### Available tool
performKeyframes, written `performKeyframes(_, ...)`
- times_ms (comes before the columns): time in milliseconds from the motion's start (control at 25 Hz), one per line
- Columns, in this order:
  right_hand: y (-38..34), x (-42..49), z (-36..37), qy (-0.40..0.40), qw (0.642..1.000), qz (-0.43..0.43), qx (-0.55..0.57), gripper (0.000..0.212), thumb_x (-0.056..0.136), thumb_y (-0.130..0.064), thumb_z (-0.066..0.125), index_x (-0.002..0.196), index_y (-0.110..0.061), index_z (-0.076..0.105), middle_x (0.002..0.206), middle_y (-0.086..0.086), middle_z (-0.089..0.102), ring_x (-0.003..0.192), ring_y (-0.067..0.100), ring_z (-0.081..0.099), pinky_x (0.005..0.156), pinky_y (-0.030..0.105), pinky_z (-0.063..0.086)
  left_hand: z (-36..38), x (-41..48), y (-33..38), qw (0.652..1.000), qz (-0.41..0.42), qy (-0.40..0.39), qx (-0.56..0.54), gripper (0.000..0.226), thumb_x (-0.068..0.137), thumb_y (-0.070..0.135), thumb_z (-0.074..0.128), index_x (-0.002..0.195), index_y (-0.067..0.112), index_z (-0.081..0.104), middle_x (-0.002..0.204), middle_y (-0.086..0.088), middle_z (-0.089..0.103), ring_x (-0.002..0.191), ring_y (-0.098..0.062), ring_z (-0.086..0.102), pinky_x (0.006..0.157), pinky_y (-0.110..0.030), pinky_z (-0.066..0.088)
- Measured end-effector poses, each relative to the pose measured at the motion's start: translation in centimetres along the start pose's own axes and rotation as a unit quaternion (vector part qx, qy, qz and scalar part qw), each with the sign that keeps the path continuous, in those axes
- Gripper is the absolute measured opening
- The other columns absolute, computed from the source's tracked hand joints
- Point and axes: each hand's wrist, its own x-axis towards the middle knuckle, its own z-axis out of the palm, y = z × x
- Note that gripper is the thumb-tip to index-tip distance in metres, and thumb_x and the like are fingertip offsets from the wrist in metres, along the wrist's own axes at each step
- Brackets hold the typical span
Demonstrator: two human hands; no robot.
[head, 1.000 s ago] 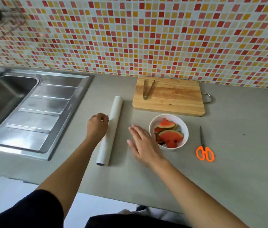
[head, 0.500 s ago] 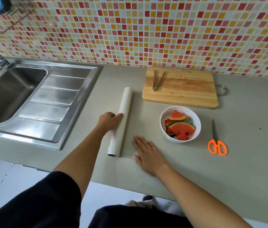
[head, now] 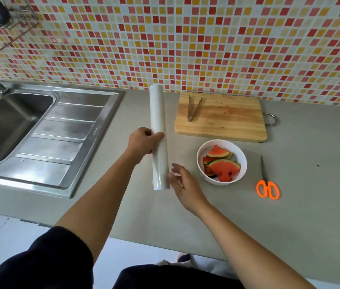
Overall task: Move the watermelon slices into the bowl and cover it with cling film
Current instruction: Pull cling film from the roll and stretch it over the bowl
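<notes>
A white bowl [head: 242, 158] on the grey counter holds several watermelon slices [head: 223, 167], red with green rind. To its left my left hand [head: 143, 142] grips the middle of a long white cling film roll [head: 158, 113], which is lifted off the counter and points away from me. My right hand [head: 182, 184] hovers with relaxed fingers beside the roll's near end, between the roll and the bowl, fingertips close to the roll; I cannot tell if they touch.
A wooden cutting board [head: 227, 117] with metal tongs [head: 193, 108] lies behind the bowl. Orange-handled scissors [head: 267, 184] lie right of the bowl. A steel sink [head: 39, 132] with drainer fills the left. A tiled wall backs the counter.
My left hand has closed round the cling film roll and raised it off the counter. My right hand has lifted from the counter and moved toward the roll's near end.
</notes>
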Motion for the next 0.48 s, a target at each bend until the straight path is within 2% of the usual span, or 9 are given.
performKeyframes(80, -1.2, 0.0, -0.4, 0.007, 0.999, -0.001, 0.051, 0.065, 0.080, -0.059, 0.056, 0.135, -0.030, 0.037, 0.126, -0.007, 0.056, 0.100, 0.003, 0.062, 0.076, 0.015, 0.047, 0.4, -0.3, 1.7, 0.999, 0.027, 0.007, -0.021, 0.034, 0.076, 0.032, 0.071, 0.091, 0.003, 0.064, 0.084, -0.006, 0.064, 0.077, -0.018, 0.066, 0.059, -0.027, 0.057)
performKeyframes(120, -1.7, 0.1, -0.7, 0.014, 0.998, -0.006, 0.060, 0.067, 0.077, -0.059, 0.060, 0.134, -0.032, 0.036, 0.122, -0.007, 0.058, 0.097, 0.003, 0.063, 0.074, 0.016, 0.049, 0.6, -0.4, 2.4, 0.999, 0.039, 0.009, -0.030, 0.035, 0.076, 0.033, 0.071, 0.095, 0.005, 0.063, 0.088, -0.006, 0.065, 0.079, -0.018, 0.066, 0.060, -0.027, 0.057)
performKeyframes(240, -2.9, 0.2, -2.1, 0.026, 0.994, -0.020, 0.102, 0.059, 0.081, -0.043, 0.064, 0.133, -0.034, 0.038, 0.118, -0.003, 0.061, 0.097, 0.006, 0.064, 0.080, 0.021, 0.051, 0.7, -0.9, 3.9, 0.996, 0.076, -0.009, -0.054, 0.049, 0.076, 0.049, 0.068, 0.108, 0.013, 0.056, 0.099, -0.003, 0.063, 0.088, -0.016, 0.065, 0.066, -0.030, 0.059)
performKeyframes(320, -3.5, 0.2, -3.2, -0.003, 0.982, -0.012, 0.190, 0.050, 0.086, -0.031, 0.062, 0.132, -0.031, 0.042, 0.117, -0.001, 0.063, 0.102, 0.008, 0.063, 0.086, 0.023, 0.051, 0.4, -1.0, 4.5, 0.992, 0.089, -0.062, -0.064, 0.057, 0.081, 0.063, 0.054, 0.114, 0.017, 0.053, 0.106, -0.002, 0.063, 0.096, -0.017, 0.064, 0.078, -0.035, 0.057)
performKeyframes(360, -3.7, 0.1, -3.8, -0.027, 0.966, 0.004, 0.258, 0.045, 0.088, -0.023, 0.060, 0.131, -0.027, 0.045, 0.115, 0.001, 0.064, 0.104, 0.011, 0.063, 0.089, 0.024, 0.050, 0.1, -0.9, 4.7, 0.986, 0.083, -0.101, -0.100, 0.055, 0.086, 0.063, 0.046, 0.116, 0.018, 0.054, 0.107, -0.002, 0.065, 0.098, -0.018, 0.064, 0.082, -0.036, 0.055)
performKeyframes(480, -4.7, -0.4, -5.4, -0.090, 0.905, 0.046, 0.413, 0.035, 0.090, -0.008, 0.050, 0.123, -0.021, 0.052, 0.110, 0.005, 0.063, 0.104, 0.019, 0.060, 0.090, 0.029, 0.052, -0.8, -0.5, 5.0, 0.934, 0.056, -0.225, -0.273, 0.036, 0.098, 0.041, 0.039, 0.118, 0.019, 0.059, 0.097, -0.003, 0.072, 0.093, -0.019, 0.066, 0.079, -0.033, 0.055)
